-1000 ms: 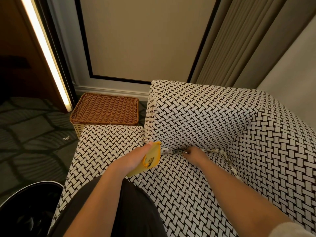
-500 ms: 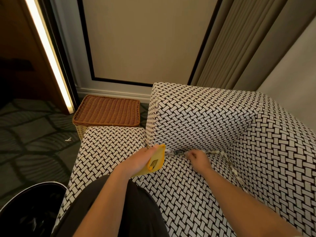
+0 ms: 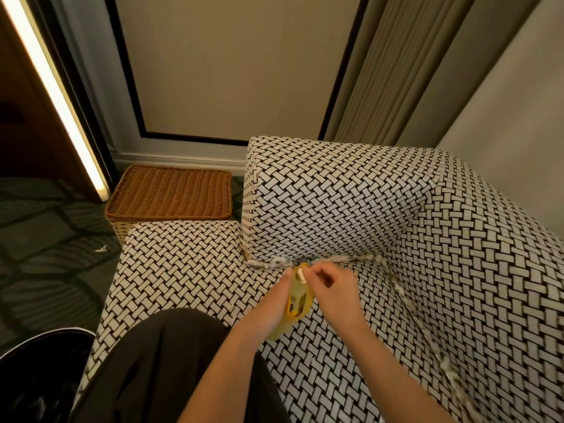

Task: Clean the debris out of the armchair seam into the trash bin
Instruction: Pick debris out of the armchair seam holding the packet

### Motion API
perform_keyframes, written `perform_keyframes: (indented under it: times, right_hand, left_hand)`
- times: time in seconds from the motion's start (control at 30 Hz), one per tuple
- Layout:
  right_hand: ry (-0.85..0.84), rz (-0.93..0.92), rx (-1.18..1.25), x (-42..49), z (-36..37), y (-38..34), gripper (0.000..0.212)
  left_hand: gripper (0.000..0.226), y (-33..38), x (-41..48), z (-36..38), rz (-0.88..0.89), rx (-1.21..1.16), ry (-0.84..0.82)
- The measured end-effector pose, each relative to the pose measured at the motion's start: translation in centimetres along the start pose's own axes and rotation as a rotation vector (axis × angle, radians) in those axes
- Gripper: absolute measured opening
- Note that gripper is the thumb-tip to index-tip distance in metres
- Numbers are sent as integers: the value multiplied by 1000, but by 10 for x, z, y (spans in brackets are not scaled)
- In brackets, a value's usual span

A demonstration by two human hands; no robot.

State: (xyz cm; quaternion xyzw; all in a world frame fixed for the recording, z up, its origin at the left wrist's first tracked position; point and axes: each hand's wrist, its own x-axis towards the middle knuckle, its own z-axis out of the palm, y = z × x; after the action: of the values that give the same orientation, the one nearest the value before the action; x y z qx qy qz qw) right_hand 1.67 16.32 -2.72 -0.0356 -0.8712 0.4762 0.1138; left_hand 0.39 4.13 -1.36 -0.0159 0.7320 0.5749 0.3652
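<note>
Pale shredded debris [image 3: 271, 263] lines the seam of the black-and-white woven armchair [image 3: 351, 209]. The left hand [image 3: 268, 311] grips a yellow pouch [image 3: 297, 303]. The right hand [image 3: 334, 290] pinches a pale scrap [image 3: 301, 274] over it.

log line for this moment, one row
phase: picking | left hand: holds yellow bag | right hand: curled over bag, blurred | debris: more in seam | bin: lower left

Basket [image 3: 171, 190] behind armchair seat [image 3: 183, 264], trash bin [image 3: 33, 377] at left; debris [image 3: 268, 263] in seam [image 3: 363, 257]
</note>
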Motion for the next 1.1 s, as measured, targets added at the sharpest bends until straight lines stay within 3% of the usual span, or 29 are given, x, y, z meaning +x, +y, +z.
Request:
perform_keyframes:
  times: [0.1,0.17,0.23,0.37,0.47,0.57,0.73,0.83,1.1]
  right_hand:
    - [63,27,6,-7,-3,8,24]
    - [117,113,95,-8,-7,17,23]
    - [141,190,126,-7,-7,33,22]
    - [161,298,42,-1,-4,72,17]
    - [107,374,-84,8,-2,95,26]
    - [70,355,-242,27,-1,106,39]
    - [14,376,-555,56,2,108,43]
    - [-74,403,-698,71,1,104,44]
    - [-321,499,-718,95,-11,97,45]
  left_hand:
    - [54,-12,8,10,-73,-116,14]
    - [86,-21,18,15,-145,-182,48]
    - [97,-30,28,17,-189,-266,101]
    - [82,-25,25,15,-196,-359,176]
    - [87,-31,33,11,-173,-423,189]
    - [82,-33,37,10,-164,-480,214]
    - [91,-38,44,10,-150,-497,180]
    - [78,-40,45,8,-163,-528,189]
    - [73,-40,44,8,-165,-575,192]
